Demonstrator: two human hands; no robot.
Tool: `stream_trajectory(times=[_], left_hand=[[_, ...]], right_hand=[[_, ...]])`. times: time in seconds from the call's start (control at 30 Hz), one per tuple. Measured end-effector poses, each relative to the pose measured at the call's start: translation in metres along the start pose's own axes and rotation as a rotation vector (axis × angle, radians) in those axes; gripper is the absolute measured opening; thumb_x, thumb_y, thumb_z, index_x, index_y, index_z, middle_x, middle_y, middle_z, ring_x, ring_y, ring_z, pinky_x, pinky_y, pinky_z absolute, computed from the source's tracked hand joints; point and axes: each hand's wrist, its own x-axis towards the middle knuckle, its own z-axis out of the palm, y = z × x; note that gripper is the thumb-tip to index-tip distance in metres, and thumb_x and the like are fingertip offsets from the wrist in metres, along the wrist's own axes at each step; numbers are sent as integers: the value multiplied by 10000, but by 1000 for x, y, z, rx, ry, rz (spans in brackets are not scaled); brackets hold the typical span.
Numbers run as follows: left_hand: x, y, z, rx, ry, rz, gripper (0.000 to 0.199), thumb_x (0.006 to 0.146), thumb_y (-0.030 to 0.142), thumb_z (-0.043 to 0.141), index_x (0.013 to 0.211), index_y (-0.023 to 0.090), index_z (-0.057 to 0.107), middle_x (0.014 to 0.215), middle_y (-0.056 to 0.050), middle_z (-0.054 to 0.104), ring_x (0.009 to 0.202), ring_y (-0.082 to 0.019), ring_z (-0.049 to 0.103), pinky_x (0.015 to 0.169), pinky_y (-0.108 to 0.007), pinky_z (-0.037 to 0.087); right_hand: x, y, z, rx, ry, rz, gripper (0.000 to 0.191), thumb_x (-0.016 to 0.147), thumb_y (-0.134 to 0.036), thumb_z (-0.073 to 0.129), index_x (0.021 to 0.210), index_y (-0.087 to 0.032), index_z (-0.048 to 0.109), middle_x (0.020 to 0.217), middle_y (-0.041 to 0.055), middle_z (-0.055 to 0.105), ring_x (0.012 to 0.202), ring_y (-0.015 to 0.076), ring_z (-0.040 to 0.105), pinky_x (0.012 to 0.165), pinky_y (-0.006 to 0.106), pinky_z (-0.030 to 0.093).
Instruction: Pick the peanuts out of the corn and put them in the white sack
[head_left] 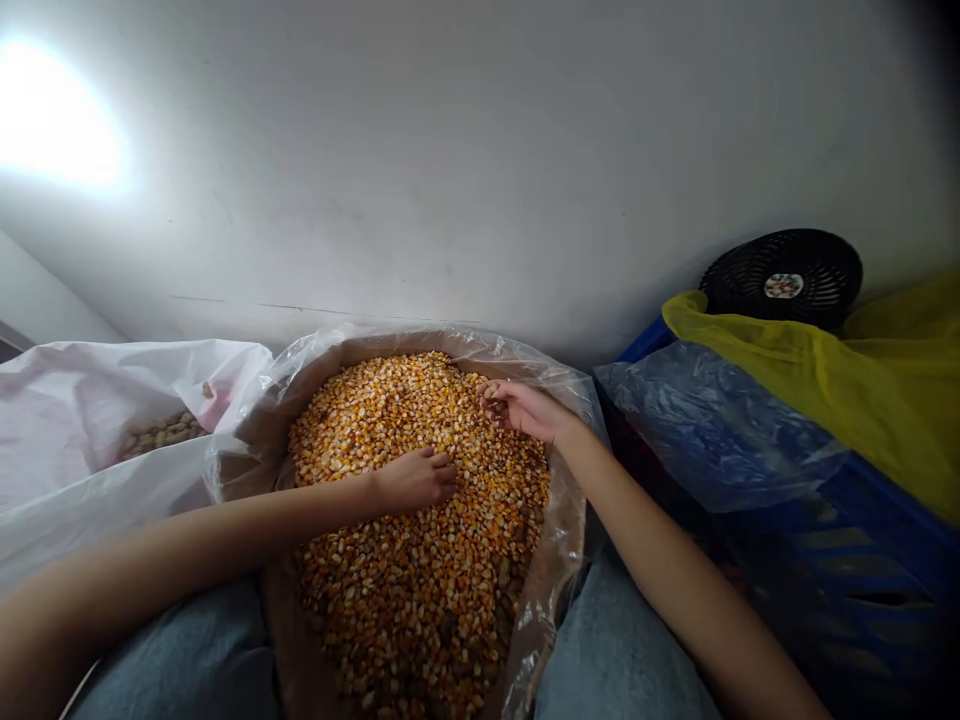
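A large lined sack (574,510) full of dried corn kernels (405,590) stands between my knees. My left hand (416,478) is low over the middle of the corn, back upward and fingers curled; whatever may be under them is hidden. Near the sack's right inner side, my right hand (529,410) is turned partly palm up. Its fingers are bent around a few small tan peanuts (491,392). Some darker, brownish pieces lie among the kernels toward the near right.
At left is a white sack (180,365) with unshelled peanuts (161,433) inside. To the right, a blue plastic crate (870,500) carries clear plastic (720,420), yellow mesh (810,360) and a black fan (784,275). A pale wall (420,180) rises behind.
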Motion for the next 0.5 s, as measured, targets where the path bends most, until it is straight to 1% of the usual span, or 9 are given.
stream_trajectory(times=[0.1, 0.13, 0.23, 0.3, 0.37, 0.4, 0.47, 0.5], left_hand=[[1, 4, 12, 28, -9, -30, 133, 813, 198, 416, 838, 160, 540, 849, -45, 570, 787, -156, 478, 608, -269, 327], [1, 4, 14, 27, -7, -44, 133, 814, 200, 413, 839, 159, 537, 859, -44, 567, 791, -157, 478, 609, -269, 325], [1, 3, 14, -3, -7, -75, 119, 810, 217, 425, 841, 161, 525, 878, -41, 563, 793, -155, 480, 620, -267, 328], [1, 2, 12, -35, -3, -79, 121, 813, 234, 422, 847, 165, 516, 871, -38, 566, 793, -152, 484, 635, -265, 333], [1, 1, 10, -69, 2, -81, 136, 823, 249, 401, 843, 168, 508, 848, -34, 574, 795, -151, 489, 654, -264, 339], [2, 0, 9, -85, 2, -87, 145, 827, 256, 389, 841, 169, 505, 833, -31, 578, 793, -151, 493, 662, -264, 343], [1, -2, 7, -111, -3, -107, 161, 833, 266, 371, 860, 172, 499, 813, -28, 584, 788, -153, 500, 677, -264, 352], [1, -3, 6, -120, -4, -118, 170, 835, 267, 364, 889, 174, 496, 813, -29, 585, 787, -154, 504, 684, -265, 356]], right_hand=[[1, 0, 1, 49, 14, -6, 69, 704, -213, 452, 757, -174, 474, 720, -3, 541, 517, 62, 449, 450, 162, 361], [2, 0, 1, 57, 23, -8, 84, 715, -255, 464, 735, -173, 462, 701, -5, 533, 498, 60, 432, 423, 159, 337], [4, 1, -1, 42, 61, -36, 251, 715, -395, 484, 635, -173, 398, 596, -27, 470, 425, 48, 355, 356, 156, 236], [6, 2, -4, -10, 116, -76, 335, 701, -457, 486, 582, -175, 349, 522, -49, 394, 385, 41, 296, 341, 160, 178], [7, 4, -7, -149, 225, -130, 364, 708, -497, 452, 567, -178, 348, 485, -57, 350, 367, 43, 271, 342, 168, 164], [7, 5, -8, -268, 300, -153, 362, 717, -505, 431, 574, -177, 376, 479, -52, 360, 369, 48, 287, 349, 174, 182], [7, 7, -10, -602, 454, -162, 343, 730, -486, 418, 609, -168, 467, 513, -21, 449, 422, 73, 389, 397, 188, 265], [8, 8, -11, -794, 516, -137, 322, 730, -460, 430, 639, -164, 518, 564, 3, 512, 485, 96, 457, 446, 200, 314]])
